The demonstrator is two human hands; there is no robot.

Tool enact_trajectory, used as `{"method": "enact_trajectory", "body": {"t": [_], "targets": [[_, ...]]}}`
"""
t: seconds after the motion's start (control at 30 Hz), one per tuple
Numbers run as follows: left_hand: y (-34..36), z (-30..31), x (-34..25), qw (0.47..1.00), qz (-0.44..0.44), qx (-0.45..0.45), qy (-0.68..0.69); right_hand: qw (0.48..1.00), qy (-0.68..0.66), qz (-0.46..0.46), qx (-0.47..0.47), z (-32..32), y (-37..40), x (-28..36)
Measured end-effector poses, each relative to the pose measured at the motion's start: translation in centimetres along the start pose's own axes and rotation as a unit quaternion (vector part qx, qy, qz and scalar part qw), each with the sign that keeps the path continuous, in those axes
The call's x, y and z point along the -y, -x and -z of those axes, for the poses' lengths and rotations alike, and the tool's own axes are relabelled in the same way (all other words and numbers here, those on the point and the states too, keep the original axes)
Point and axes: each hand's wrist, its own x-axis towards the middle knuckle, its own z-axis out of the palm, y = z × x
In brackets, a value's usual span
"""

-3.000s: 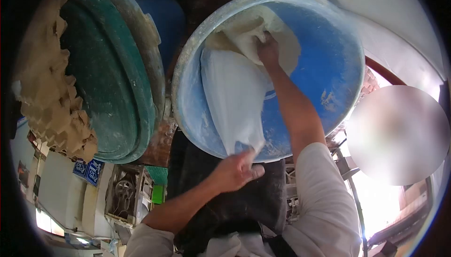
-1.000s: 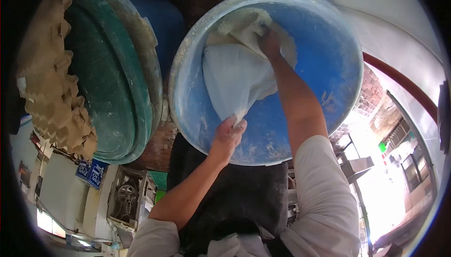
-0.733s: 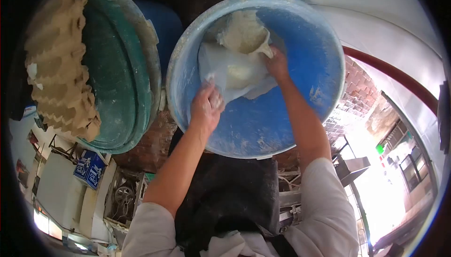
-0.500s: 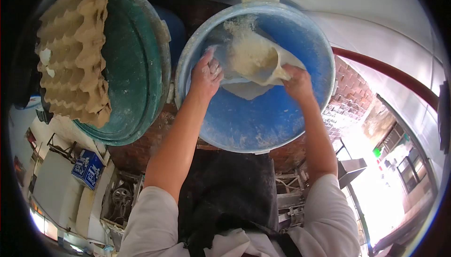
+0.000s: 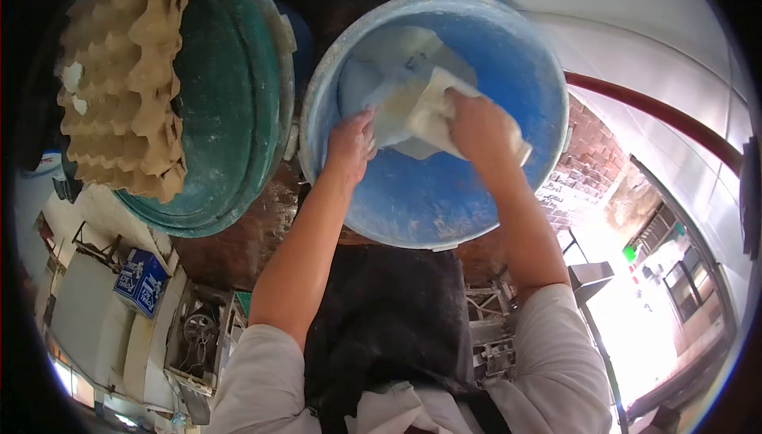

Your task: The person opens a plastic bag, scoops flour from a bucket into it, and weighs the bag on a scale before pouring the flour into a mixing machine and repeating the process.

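Note:
A large blue barrel (image 5: 444, 204) stands open in front of me, with pale flour-like powder (image 5: 413, 41) at its bottom. My right hand (image 5: 480, 128) grips a cream-coloured scoop (image 5: 432, 113), tipped toward the left inside the barrel. Opposite it, my left hand (image 5: 352, 144) has its fingers curled at the edge of a whitish, translucent bag (image 5: 386, 101). Powder coats its fingertips. The bag's lower part is blurred and hard to tell from the powder.
On the left, a cardboard egg tray (image 5: 127, 85) with bits of eggshell lies on a green lid (image 5: 222, 109). A blue box (image 5: 141, 282) is at lower left. A red pipe (image 5: 659, 117) runs along the right, near a brick wall (image 5: 587, 148).
The scoop, earlier level and full of powder, has turned over toward the bag as my right hand rotated and moved left. My left hand has shifted slightly lower.

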Motion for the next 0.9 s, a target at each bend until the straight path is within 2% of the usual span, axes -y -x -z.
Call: {"method": "enact_trajectory", "body": {"t": [0.1, 0.2, 0.3, 0.37, 0.43, 0.5, 0.6, 0.7, 0.8, 0.83, 0.87, 0.9], "targets": [[2.9, 0.1, 2.0, 0.995, 0.02, -0.017, -0.095, 1.0, -0.024, 0.008, -0.012, 2.9, -2.9, -2.5], [7.2, 0.4, 3.8, 0.989, 0.0, -0.029, -0.142, 0.978, -0.101, 0.13, -0.127, 0.1, -7.3, -6.1], [10.3, 0.8, 4.2, 0.985, -0.021, -0.016, -0.168, 0.955, -0.073, 0.038, -0.283, -4.5, -6.7, -6.3], [12.0, 1.0, 4.3, 0.985, -0.025, 0.0, -0.17, 0.98, -0.055, -0.078, -0.177, -11.4, -5.7, -8.6], [13.3, 1.0, 4.2, 0.987, -0.027, 0.019, -0.158, 0.988, 0.105, -0.089, -0.069, -22.8, -2.9, -12.1], [14.6, 0.7, 3.9, 0.99, -0.034, 0.007, -0.135, 0.976, 0.036, -0.145, 0.156, -22.6, -1.7, -10.6], [16.2, 0.7, 3.6, 0.993, -0.039, -0.003, -0.111, 0.96, -0.121, -0.244, 0.073, -25.3, -1.2, -10.2], [17.5, 0.7, 2.9, 0.994, -0.032, -0.001, -0.1, 0.958, -0.087, -0.223, 0.157, -22.4, -1.0, -9.7], [18.9, 0.8, 2.6, 0.994, -0.042, -0.006, -0.104, 0.99, -0.067, -0.12, -0.025, -26.5, 0.8, -12.2], [19.0, 0.8, 2.7, 0.993, -0.051, -0.006, -0.106, 0.946, -0.267, -0.18, -0.028, -25.2, 1.6, -12.0], [19.0, 0.8, 2.7, 0.995, -0.039, 0.001, -0.094, 0.859, -0.462, -0.219, -0.018, -23.9, 2.6, -11.5], [18.8, 0.7, 2.7, 0.996, -0.028, 0.009, -0.083, 0.732, -0.627, -0.266, -0.026, -22.5, 3.7, -11.0]]}}
